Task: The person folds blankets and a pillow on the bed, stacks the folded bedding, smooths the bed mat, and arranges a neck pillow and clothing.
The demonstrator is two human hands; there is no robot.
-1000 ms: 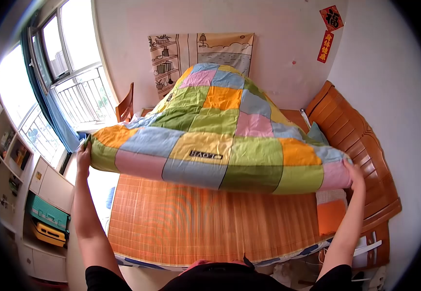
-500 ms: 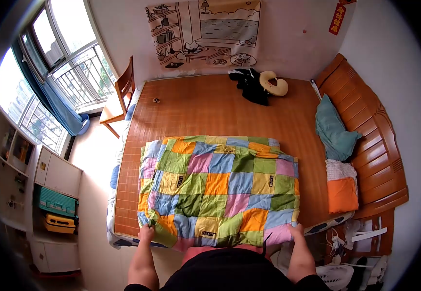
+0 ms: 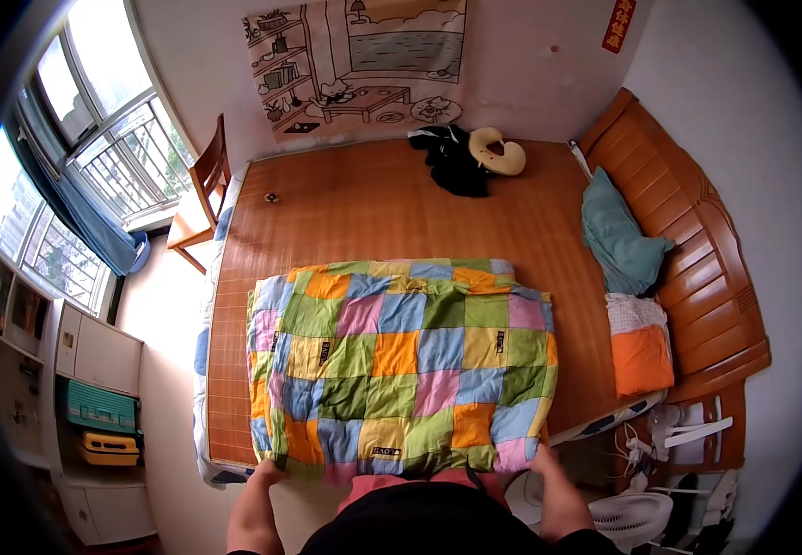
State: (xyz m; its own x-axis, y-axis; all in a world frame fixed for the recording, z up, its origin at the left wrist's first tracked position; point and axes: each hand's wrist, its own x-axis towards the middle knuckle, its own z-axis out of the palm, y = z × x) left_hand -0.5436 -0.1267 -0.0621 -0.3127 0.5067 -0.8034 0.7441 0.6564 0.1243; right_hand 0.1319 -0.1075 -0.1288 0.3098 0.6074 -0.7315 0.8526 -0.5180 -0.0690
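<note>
A patchwork quilt (image 3: 401, 361) in green, blue, orange, yellow and pink lies folded and slightly wrinkled on the near half of the bed's brown mat (image 3: 345, 213). At the quilt's near left corner my left hand (image 3: 269, 471) is closed on its edge. My right hand (image 3: 542, 458) grips the near right corner, its fingers partly hidden by the cloth. The quilt's near edge reaches the bed's front edge, close to my body.
Beyond the quilt lie a black cloth (image 3: 456, 166) and a cream neck pillow (image 3: 497, 153). A teal pillow (image 3: 618, 231) and an orange-and-white one (image 3: 641, 356) rest by the headboard (image 3: 687, 231). A chair (image 3: 207, 190) stands left; a fan (image 3: 630, 518) is at lower right.
The quilt was stretched up in the air between my hands, then came down onto the mat. Since then the view has shifted slightly, and both hands sit a little lower at its near edge.
</note>
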